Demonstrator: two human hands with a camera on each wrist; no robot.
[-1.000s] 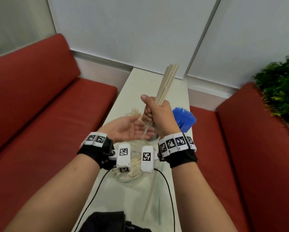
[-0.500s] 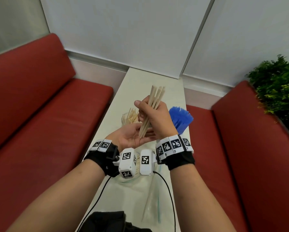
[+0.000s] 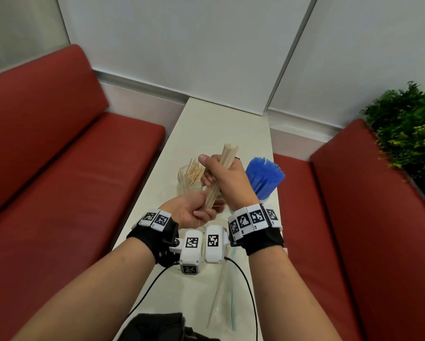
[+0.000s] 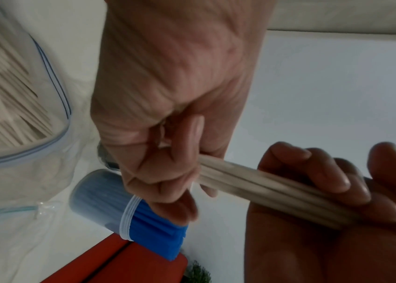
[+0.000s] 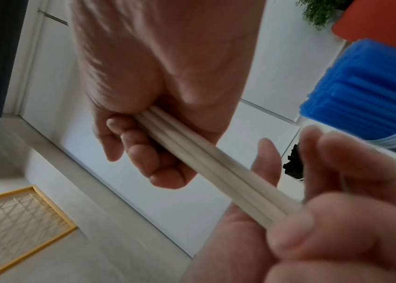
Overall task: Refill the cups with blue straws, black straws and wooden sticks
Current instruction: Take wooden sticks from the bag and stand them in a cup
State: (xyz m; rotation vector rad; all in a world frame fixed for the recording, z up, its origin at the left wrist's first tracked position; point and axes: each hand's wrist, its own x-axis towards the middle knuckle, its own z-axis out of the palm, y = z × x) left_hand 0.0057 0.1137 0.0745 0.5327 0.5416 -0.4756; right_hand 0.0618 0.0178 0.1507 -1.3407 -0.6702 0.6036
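No readable brand or text anywhere, just black-and-white square marker codes on the white wristbands (image 3: 253, 219) and the little camera blocks. The sticks (image 3: 220, 178) are a small bundle of pale beige tubes; you can see their hollow round ends at the top, so they look more like paper straws than solid wood. They're up in the air over the narrow white table (image 3: 206, 126), tilted, upper end pointing away from the person. The right hand (image 3: 227, 180) has its fingers wrapped tight around the middle of the bundle, thumb up top. The left hand (image 3: 194, 212) sits below, palm up, fingers curled round the bottom ends. Behind the hands a clear cup (image 3: 190, 178) holds more of the same beige tubes, and on the right a cup is packed with blue straws (image 3: 264, 177) fanning out. From the right wrist view some black straws (image 5: 293, 162) peek out behind the fingers. Clear zip bag (image 3: 221, 299) lies flat on the table near the person.
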